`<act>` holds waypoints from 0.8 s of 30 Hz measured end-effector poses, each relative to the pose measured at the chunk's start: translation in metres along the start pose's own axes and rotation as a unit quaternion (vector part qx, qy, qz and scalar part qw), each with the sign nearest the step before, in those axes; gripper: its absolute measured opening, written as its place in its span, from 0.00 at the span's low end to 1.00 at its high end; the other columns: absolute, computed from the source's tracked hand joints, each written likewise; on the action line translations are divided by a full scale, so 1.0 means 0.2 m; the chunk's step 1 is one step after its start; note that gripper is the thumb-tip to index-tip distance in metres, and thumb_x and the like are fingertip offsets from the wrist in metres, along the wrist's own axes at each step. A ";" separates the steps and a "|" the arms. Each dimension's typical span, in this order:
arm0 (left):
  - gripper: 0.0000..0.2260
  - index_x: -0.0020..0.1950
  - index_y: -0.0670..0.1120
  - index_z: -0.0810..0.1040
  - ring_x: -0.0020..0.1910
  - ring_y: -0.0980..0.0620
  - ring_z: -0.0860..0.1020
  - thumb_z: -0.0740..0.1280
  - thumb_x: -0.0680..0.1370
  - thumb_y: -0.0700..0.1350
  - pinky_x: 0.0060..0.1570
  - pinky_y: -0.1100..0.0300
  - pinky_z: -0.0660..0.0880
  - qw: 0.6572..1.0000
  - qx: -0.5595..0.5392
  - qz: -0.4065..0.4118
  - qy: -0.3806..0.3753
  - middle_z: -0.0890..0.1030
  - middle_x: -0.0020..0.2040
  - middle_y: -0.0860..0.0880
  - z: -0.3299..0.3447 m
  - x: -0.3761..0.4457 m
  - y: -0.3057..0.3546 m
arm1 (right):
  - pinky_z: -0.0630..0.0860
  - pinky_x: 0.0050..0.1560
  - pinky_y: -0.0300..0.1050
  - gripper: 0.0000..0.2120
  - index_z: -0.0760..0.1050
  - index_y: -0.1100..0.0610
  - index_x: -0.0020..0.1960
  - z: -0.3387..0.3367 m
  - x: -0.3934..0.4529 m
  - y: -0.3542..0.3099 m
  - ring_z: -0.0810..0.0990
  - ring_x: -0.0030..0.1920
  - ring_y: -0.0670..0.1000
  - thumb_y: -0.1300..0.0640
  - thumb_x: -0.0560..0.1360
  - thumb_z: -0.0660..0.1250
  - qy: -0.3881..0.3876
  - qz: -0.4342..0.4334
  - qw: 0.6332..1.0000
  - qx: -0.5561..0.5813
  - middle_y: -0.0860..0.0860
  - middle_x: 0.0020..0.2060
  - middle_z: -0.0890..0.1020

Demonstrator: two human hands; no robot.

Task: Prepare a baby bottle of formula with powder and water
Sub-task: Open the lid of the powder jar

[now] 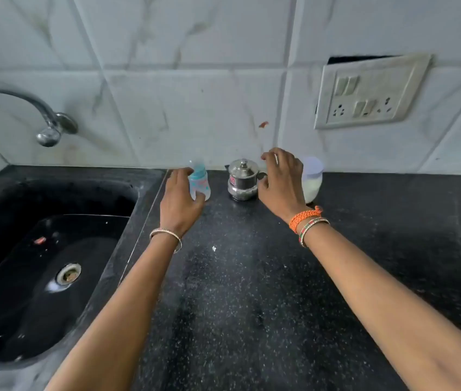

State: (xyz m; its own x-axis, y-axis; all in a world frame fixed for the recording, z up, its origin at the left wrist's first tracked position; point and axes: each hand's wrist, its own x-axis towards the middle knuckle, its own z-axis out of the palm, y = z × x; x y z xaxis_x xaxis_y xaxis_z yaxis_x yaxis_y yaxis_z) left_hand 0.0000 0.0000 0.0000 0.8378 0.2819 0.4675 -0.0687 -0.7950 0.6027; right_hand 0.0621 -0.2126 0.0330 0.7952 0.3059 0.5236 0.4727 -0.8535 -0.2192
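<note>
One baby bottle (199, 184) is seen standing upright on the black speckled bench (251, 277), close to the tiled wall (195, 80) and just right of the sink edge. Its body is clear with a teal collar, and a clear cap is blurred at the top. The left hand (179, 203) is placed at the bottle's left side: the fingers (181, 174) are curved round its far side and the thumb is laid against its lower front, so the bottle is gripped.

One small steel pot (242, 179) with a knobbed lid is set just right of the bottle, apart from it. The right hand (281, 183) is held between this pot and one clear plastic container (312, 179) partly filled with white powder. Its fingers are loosely spread and bent; the thumb is touching or nearly touching the pot's side, and no firm grip on anything can be made out. The container is largely hidden behind this hand.

Bangles are worn on both wrists: one can be counted on the left wrist (166, 238), while the right wrist (308, 222) carries an orange braided thread together with at least two beaded bangles.

One black sink (40, 277) with one drain is found at the left, one chrome tap (26, 111) is mounted above it, and one switch-and-socket plate (370, 91) is fixed on the wall at the right.
</note>
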 end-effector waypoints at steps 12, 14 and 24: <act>0.46 0.76 0.45 0.50 0.75 0.48 0.54 0.75 0.68 0.53 0.70 0.58 0.53 0.977 -0.138 -0.155 -0.051 0.56 0.76 0.45 0.28 0.20 -0.29 | 0.66 0.59 0.59 0.20 0.72 0.59 0.58 0.41 0.08 -0.09 0.72 0.60 0.60 0.59 0.66 0.65 0.029 0.013 0.999 -0.024 0.58 0.59 0.74; 0.47 0.76 0.45 0.50 0.75 0.46 0.54 0.75 0.67 0.53 0.72 0.53 0.53 0.979 -0.135 -0.152 -0.032 0.56 0.76 0.44 0.30 0.19 -0.27 | 0.63 0.62 0.60 0.22 0.70 0.57 0.59 0.41 0.10 -0.05 0.68 0.64 0.60 0.57 0.65 0.65 0.054 0.078 0.994 -0.049 0.58 0.62 0.72; 0.31 0.70 0.43 0.59 0.67 0.44 0.61 0.69 0.72 0.48 0.69 0.44 0.61 0.977 -0.126 -0.157 0.071 0.64 0.66 0.43 0.43 -0.05 -0.06 | 0.70 0.54 0.57 0.26 0.66 0.55 0.65 0.27 0.18 0.39 0.66 0.60 0.67 0.47 0.71 0.68 -0.084 0.273 0.956 -0.068 0.65 0.61 0.69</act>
State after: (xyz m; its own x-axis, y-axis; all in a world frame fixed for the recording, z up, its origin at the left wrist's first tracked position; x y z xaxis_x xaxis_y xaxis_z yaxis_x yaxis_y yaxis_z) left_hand 0.0387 -0.0394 -0.0676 0.7569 0.5761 0.3087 0.0327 -0.5051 0.8624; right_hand 0.1481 -0.2462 -0.0096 0.9644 -0.1478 0.2192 -0.0754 -0.9485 -0.3077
